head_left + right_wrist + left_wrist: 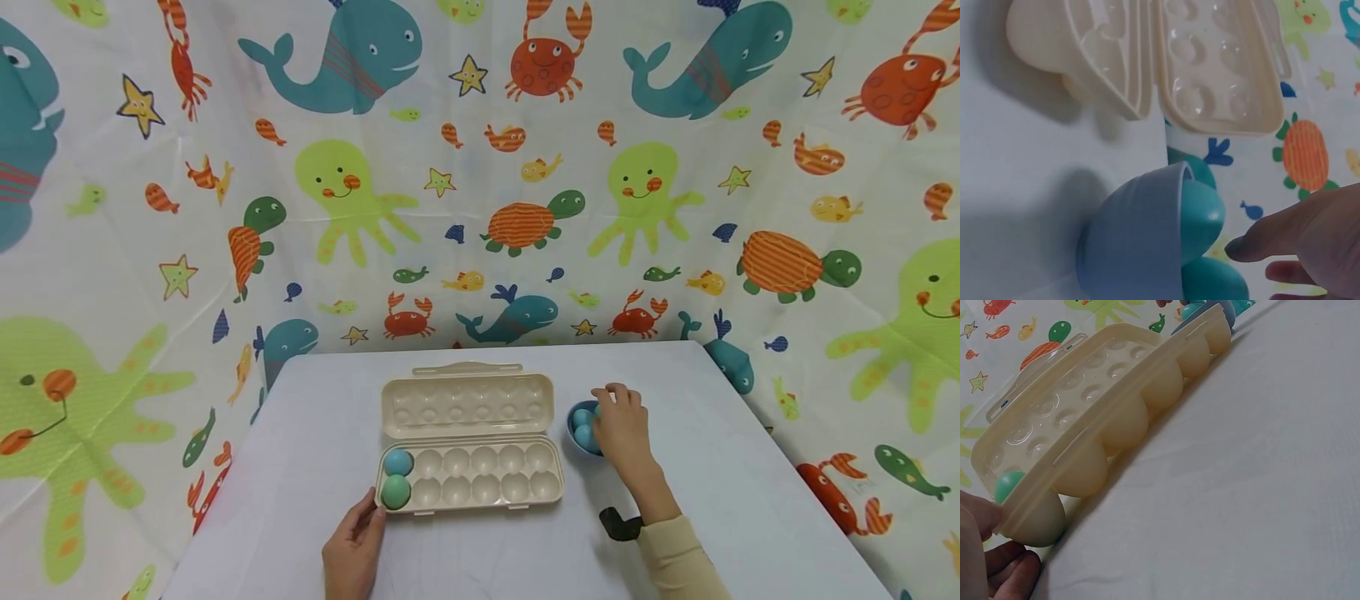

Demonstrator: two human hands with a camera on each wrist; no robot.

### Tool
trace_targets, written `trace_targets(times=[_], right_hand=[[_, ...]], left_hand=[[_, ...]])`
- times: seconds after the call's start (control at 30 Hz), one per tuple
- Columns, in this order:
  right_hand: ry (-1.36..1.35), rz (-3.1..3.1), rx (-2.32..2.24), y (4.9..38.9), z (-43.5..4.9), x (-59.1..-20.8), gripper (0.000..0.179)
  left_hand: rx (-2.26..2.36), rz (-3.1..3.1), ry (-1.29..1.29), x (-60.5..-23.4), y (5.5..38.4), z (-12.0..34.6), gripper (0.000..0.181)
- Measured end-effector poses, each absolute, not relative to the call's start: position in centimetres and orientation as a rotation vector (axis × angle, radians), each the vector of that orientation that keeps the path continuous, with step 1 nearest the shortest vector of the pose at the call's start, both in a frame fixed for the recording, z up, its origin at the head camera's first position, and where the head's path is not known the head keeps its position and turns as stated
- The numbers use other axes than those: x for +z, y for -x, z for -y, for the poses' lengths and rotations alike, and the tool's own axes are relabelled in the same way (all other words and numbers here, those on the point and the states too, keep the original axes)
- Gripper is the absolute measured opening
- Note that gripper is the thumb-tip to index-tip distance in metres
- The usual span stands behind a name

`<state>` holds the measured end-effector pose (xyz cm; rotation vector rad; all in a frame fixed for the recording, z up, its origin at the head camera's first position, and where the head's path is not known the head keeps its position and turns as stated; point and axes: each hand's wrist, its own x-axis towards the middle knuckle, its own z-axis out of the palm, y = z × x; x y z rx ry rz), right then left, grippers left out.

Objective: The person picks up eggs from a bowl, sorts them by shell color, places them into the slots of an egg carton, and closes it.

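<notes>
A cream plastic egg carton lies with its lid folded back. Its leftmost column holds a blue toy egg and a green toy egg. My left hand grips the carton's front left corner, thumb at the rim and fingers below, as the left wrist view shows. Right of the carton stands a blue bowl with several eggs inside. Over its right side reaches my right hand, thumb and fingers apart; the thumb tip is close beside an egg in the right wrist view.
A white cloth covers the table. Near my right forearm, a black curved piece shows beside the beige sleeve. Behind the table hangs a curtain printed with sea animals.
</notes>
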<state>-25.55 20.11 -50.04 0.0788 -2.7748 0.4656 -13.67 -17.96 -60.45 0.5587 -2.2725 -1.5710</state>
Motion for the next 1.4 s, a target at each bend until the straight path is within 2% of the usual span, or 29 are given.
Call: trace_targets(times=[0.53,1.4], right_hand=[[-0.063,2.829,0.388,26.1,-20.7,-51.7,0.033],[-0.082,2.841,0.522,26.2,-21.8,-51.5,0.039]], left_hand=[[-1.592,2.281,-0.59,-60.3,13.8,17.9,0.039],[-1.622,2.277,-0.575,-60.6,13.7,18.1,0.038]])
